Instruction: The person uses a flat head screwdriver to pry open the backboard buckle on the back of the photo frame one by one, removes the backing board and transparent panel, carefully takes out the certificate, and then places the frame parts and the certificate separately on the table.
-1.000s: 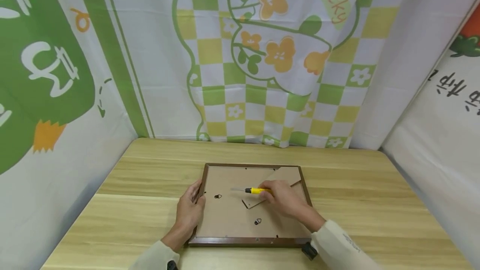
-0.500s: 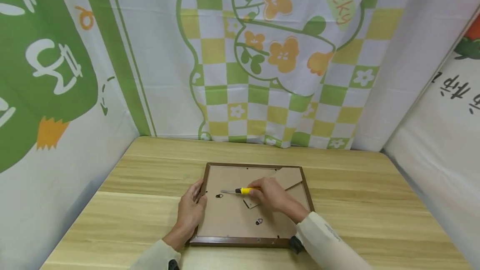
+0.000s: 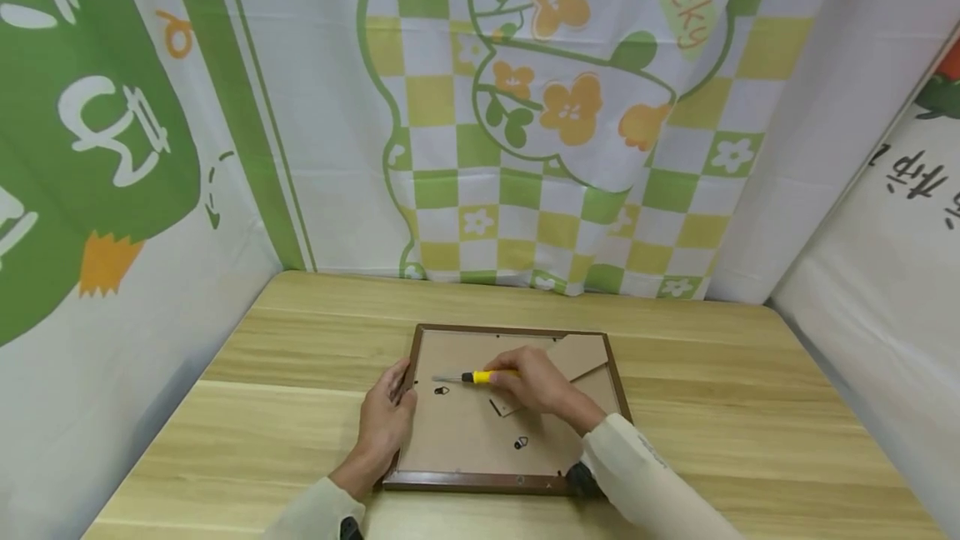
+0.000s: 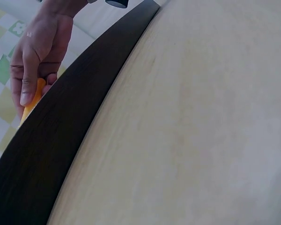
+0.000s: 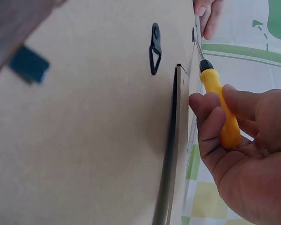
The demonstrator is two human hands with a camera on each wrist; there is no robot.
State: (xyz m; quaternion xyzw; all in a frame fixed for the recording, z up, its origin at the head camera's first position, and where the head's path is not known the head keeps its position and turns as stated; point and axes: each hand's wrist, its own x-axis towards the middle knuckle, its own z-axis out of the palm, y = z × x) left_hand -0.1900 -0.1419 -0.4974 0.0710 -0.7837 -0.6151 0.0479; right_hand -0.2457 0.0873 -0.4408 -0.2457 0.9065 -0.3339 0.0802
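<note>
A brown picture frame lies back side up on the table, its beige backing board showing. At its left edge my left hand grips the rim, thumb toward the board; the fingers beneath are partly hidden. My right hand holds a yellow-handled screwdriver above the board, its shaft pointing left. In the right wrist view, thumb and fingers close round the screwdriver handle. The tip is near a small dark tab by the left rim; contact cannot be told. Two hanging rings are on the board.
A folding stand flap crosses the board under the right hand. Small dark tabs sit along the rim. The wooden table extends around the frame, with printed curtains behind and at both sides.
My right hand has moved left with the screwdriver, bringing its tip from the middle of the board close to the left rim. The left hand keeps its hold on the picture frame.
</note>
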